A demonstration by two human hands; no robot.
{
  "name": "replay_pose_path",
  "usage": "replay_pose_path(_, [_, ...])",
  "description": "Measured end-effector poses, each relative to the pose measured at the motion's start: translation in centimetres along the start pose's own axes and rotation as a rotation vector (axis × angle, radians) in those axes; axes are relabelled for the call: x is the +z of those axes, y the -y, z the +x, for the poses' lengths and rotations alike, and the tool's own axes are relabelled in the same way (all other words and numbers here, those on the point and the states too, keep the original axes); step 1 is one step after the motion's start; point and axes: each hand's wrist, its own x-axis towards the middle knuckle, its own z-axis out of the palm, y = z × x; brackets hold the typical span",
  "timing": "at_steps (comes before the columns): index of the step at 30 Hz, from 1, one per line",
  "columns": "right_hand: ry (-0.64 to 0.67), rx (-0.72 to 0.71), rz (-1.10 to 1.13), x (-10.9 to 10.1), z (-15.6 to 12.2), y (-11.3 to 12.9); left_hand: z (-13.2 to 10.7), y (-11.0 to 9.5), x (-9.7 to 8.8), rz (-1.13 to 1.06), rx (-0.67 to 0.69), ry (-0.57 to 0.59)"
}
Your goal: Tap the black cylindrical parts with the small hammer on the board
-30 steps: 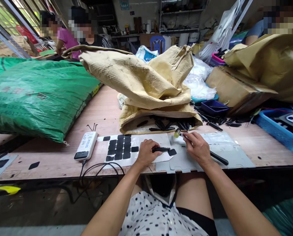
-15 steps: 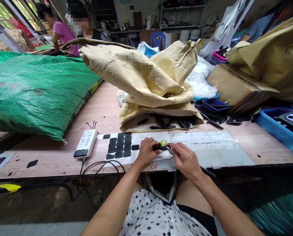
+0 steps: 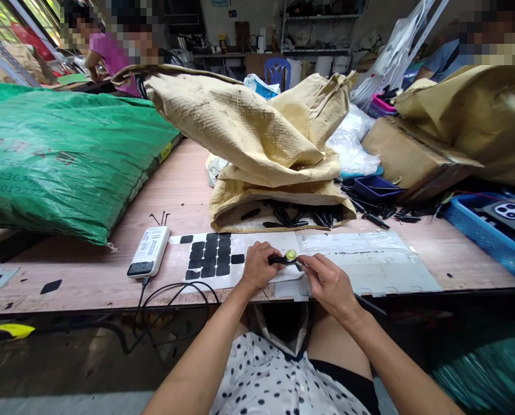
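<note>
My left hand [image 3: 260, 266] is closed around a slim black part [image 3: 278, 260] just above the table's front edge. On the end of that part sits a small round yellow-green piece [image 3: 291, 254]. From the other side my right hand [image 3: 330, 283] pinches at this end with thumb and forefinger; what lies between its fingertips is too small to make out. Under both hands is a white sheet [image 3: 290, 242], with rows of black rounded stickers [image 3: 210, 253] left of my left hand. A grey-white board [image 3: 382, 271] lies to the right.
Behind the sheet a tan sack [image 3: 240, 124] gapes, with black parts [image 3: 286, 214] inside. A white power bank [image 3: 150, 253] with a black cable [image 3: 171, 286] lies left. A green sack [image 3: 67, 161] fills the far left. A blue basket [image 3: 477, 230] stands right. Other people sit farther back.
The black part and its yellow-green piece have shifted slightly right and down. My right fingertips have moved a little to the right. The camera view has turned slightly.
</note>
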Motion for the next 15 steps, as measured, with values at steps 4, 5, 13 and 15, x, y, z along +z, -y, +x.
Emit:
replay_pose_path(4, [-0.070, 0.029, -0.007, -0.5, 0.7, -1.2, -0.1, 0.1, 0.1, 0.007, 0.015, -0.015])
replay_pose_path(5, [-0.101, 0.040, -0.028, -0.7, 1.1, -1.8, -0.1, 0.1, 0.2, 0.011, 0.021, -0.021])
replay_pose_path(13, [-0.087, -0.026, -0.312, 0.0, 2.7, -7.9, -0.3, -0.2, -0.1, 0.051, 0.040, -0.010])
replay_pose_path(15, [-0.083, -0.057, -0.337, 0.4, 2.5, -8.5, -0.3, -0.3, -0.1, 0.060, 0.039, -0.011])
